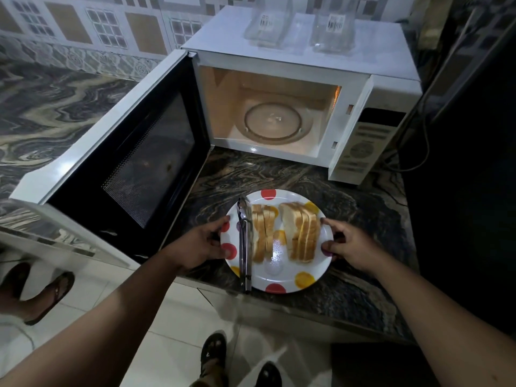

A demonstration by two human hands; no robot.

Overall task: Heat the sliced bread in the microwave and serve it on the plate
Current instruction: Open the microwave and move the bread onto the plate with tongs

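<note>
Two hands, left hand (205, 244) and right hand (344, 243), apparently grip the plate (279, 277) rim, sliced bread (303, 233) between them.

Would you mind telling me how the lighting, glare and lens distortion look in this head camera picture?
Head view: dim overall, the brightest area being the warmly lit microwave cavity; small glare spots on the plate between the bread stacks; the right side falls into near-black shadow; wide-angle distortion bends the open door and forearms.

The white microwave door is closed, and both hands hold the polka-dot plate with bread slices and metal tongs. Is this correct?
Not quite: the head view shows the white microwave's door swung open. The rest holds: the left hand and right hand grip the polka-dot plate bearing bread slices and metal tongs.
</note>
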